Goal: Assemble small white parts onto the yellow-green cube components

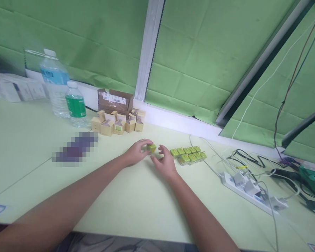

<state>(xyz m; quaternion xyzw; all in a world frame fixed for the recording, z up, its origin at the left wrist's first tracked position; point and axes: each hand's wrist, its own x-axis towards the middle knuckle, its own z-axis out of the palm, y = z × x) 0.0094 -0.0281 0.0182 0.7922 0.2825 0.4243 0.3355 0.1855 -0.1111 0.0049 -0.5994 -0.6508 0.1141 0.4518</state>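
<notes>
Between the thumb and fingers of my left hand [136,152] is a small clear case with a yellow-green lid [152,147], held just above the table. My right hand [166,161] is close by on its right, fingers curved and apart, with nothing in them. Past my right hand, two rows of similar green-lidded cases [185,158] stand on the table, each with a small loop on top. Behind my left hand stand several small open cardboard boxes [107,126] with raised flaps; a green patch shows on one of them.
A larger brown carton [115,102] stands behind the small boxes. Two water bottles [76,107] are at the back left, near white boxes [18,87]. A blurred-out dark item [76,148] lies left. On the right are a power strip [248,192] and tangled cables [252,159].
</notes>
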